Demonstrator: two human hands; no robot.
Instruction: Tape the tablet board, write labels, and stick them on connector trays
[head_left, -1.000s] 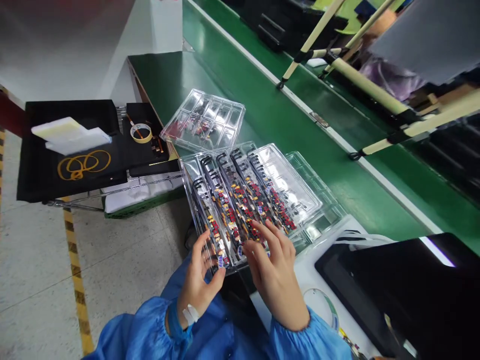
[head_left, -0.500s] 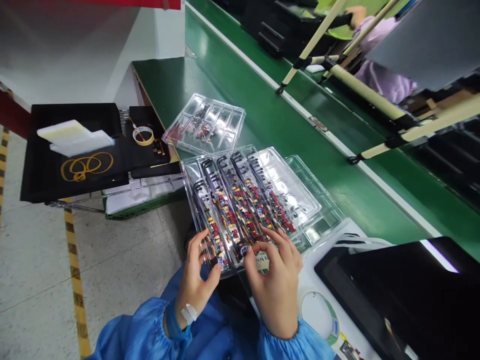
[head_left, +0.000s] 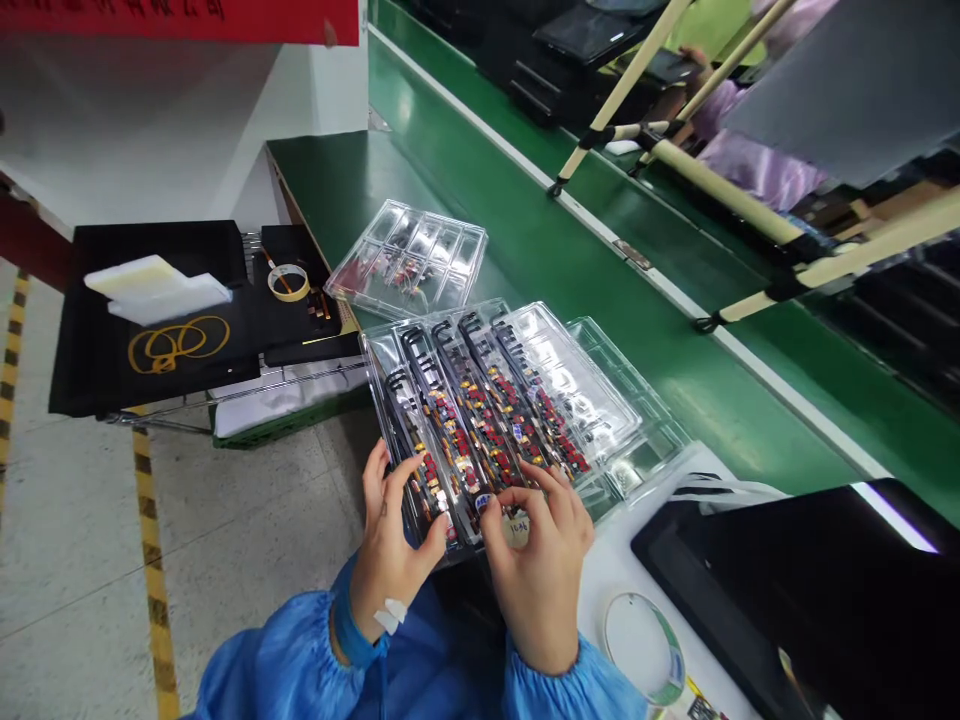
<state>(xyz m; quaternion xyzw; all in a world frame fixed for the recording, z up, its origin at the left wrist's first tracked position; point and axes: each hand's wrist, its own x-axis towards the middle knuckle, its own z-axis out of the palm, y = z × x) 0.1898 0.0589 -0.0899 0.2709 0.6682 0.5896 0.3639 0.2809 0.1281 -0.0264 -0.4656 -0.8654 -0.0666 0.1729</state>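
A clear plastic tray (head_left: 384, 352) lies before me, with long compartments holding rows of dark flex-cable parts (head_left: 476, 400) with red and gold pieces. At its near left corner is my left hand (head_left: 397, 545), thumb and fingers spread along the side, apart from each other. Over the near edge, my right hand (head_left: 536, 565) has thumb and index finger brought together in a pinch by a small round blue-and-white sticker (head_left: 482, 503). Whether anything sits in that pinch is hidden. A pale label (head_left: 517, 530) with handwritten digits shows under the right hand.
Another clear tray (head_left: 450, 225) with small parts lies behind; more empty clear trays (head_left: 577, 370) are stacked at right. A black panel (head_left: 810, 570) and a tape roll (head_left: 645, 645) lie on the right. At left, a black tray (head_left: 82, 350) holds white foam. A person (head_left: 765, 150) is beyond the racks.
My left hand's outer fingers have slid out past the tray's left side and spread wider. My right hand has shifted slightly left, still pinched. The view has tilted a little.
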